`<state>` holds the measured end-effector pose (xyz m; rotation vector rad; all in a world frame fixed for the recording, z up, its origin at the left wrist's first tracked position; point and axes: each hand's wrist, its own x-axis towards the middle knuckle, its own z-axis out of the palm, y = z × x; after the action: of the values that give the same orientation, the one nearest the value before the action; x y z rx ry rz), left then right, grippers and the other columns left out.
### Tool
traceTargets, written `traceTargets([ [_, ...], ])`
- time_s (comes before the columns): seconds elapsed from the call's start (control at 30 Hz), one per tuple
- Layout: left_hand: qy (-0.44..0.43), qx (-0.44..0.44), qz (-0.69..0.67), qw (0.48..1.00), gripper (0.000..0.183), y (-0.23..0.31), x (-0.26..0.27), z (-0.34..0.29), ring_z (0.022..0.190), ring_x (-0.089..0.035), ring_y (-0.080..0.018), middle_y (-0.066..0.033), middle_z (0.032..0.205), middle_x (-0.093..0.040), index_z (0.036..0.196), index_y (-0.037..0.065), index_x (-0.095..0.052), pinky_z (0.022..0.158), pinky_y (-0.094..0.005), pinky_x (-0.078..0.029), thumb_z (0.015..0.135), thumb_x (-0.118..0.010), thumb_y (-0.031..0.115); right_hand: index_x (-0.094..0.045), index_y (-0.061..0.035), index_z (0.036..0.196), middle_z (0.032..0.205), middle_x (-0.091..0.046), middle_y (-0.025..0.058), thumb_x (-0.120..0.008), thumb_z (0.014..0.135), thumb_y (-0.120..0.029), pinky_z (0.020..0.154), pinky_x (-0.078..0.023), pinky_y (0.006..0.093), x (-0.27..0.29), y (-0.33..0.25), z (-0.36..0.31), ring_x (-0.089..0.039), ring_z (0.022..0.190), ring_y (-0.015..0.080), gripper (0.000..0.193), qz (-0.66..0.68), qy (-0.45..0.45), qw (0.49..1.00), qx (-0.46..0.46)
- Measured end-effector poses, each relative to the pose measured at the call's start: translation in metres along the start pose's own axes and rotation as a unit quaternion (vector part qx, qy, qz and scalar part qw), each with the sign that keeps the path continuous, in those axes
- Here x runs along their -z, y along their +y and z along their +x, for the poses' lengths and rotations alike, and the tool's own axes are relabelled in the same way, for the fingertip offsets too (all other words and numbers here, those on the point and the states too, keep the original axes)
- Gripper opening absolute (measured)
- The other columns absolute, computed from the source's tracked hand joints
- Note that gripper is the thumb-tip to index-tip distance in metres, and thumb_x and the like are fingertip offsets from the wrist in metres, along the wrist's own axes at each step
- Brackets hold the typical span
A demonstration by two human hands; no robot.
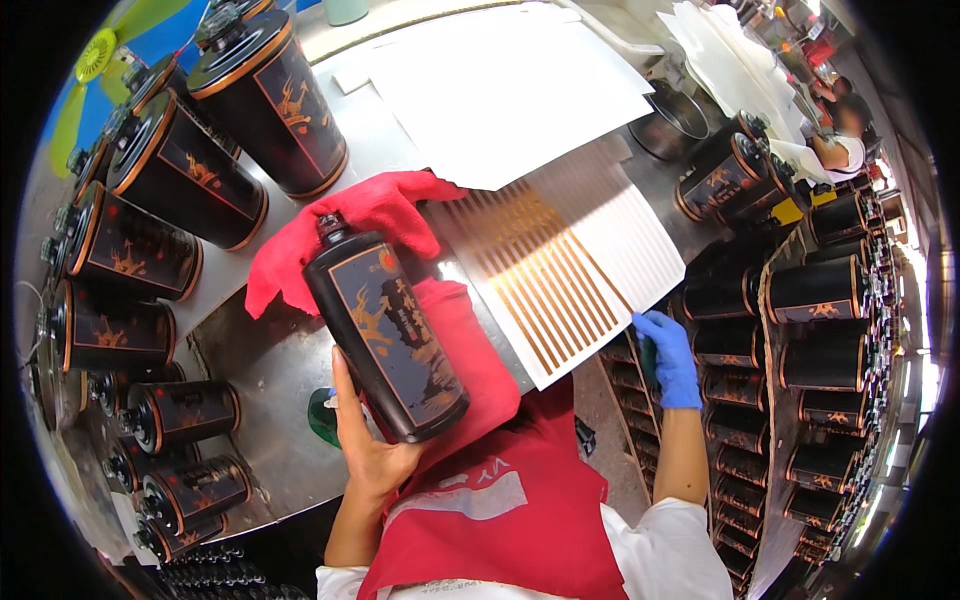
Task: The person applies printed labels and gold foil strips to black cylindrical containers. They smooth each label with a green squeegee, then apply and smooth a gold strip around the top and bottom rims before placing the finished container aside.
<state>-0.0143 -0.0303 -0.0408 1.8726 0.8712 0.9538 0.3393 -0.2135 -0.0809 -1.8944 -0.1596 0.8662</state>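
A black bottle (385,335) with a dark label and gold artwork is tilted in front of me, its neck toward the far left. My bare left hand (375,450) grips it from below near its base. My right hand (668,362), in a blue glove, is at the near right corner of a white sheet (655,245) bearing rows of gold strips (545,290). Between its fingertips is the end of one gold strip (603,280) that slants away from the others. Something dark green shows at the palm, partly hidden. Red cloths (465,345) lie under and behind the bottle.
Large black bottles with copper-coloured rims (270,100) stand along the left and far left of the metal table (250,365). Plain white sheets (510,85) cover the far middle. Racks of black bottles (815,310) fill the right. A fan (95,55) and another person (845,145) are farther off.
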Motion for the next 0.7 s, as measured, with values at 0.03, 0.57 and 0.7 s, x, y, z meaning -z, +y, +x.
traceTargets([
  [0.03,-0.003,0.003,0.006,1.000,0.115,-0.001,0.001,-0.002,0.119,-0.045,-0.0249,-0.0179,0.136,-0.037,0.143,-0.002,-0.009,0.097,-0.0337,-0.037,0.056,-0.084,0.008,-0.068,0.0011,0.092,0.076,-0.061,0.0000,-0.070,0.077,-0.014,0.061,-0.038,0.0212,0.005,0.003,-0.006,-0.051,0.069,0.0066,0.021,0.012,0.003,1.000,0.009],
  [0.57,-0.188,-0.092,-0.258,0.943,0.048,0.091,0.011,0.073,0.100,-0.054,-0.0311,-0.0228,0.110,-0.056,0.120,0.000,-0.052,0.088,-0.0360,-0.041,0.091,-0.052,0.038,-0.071,-0.0085,0.077,0.071,-0.058,0.0043,-0.077,0.061,-0.007,0.053,-0.042,0.0231,-0.110,-0.240,-0.147,-0.056,0.060,0.0134,0.017,-0.376,-0.366,0.774,0.355],
  [0.7,-0.393,0.042,-0.410,0.822,0.025,0.094,0.024,0.093,0.076,-0.054,-0.0128,-0.0057,0.080,-0.059,0.091,0.001,-0.061,0.070,-0.0268,-0.042,0.092,-0.053,0.025,-0.070,-0.0038,0.072,0.069,-0.058,0.0058,-0.077,0.057,-0.003,0.056,-0.042,0.0229,-0.115,-0.271,-0.150,-0.056,0.061,0.0122,0.016,-0.290,-0.392,0.805,0.338],
])
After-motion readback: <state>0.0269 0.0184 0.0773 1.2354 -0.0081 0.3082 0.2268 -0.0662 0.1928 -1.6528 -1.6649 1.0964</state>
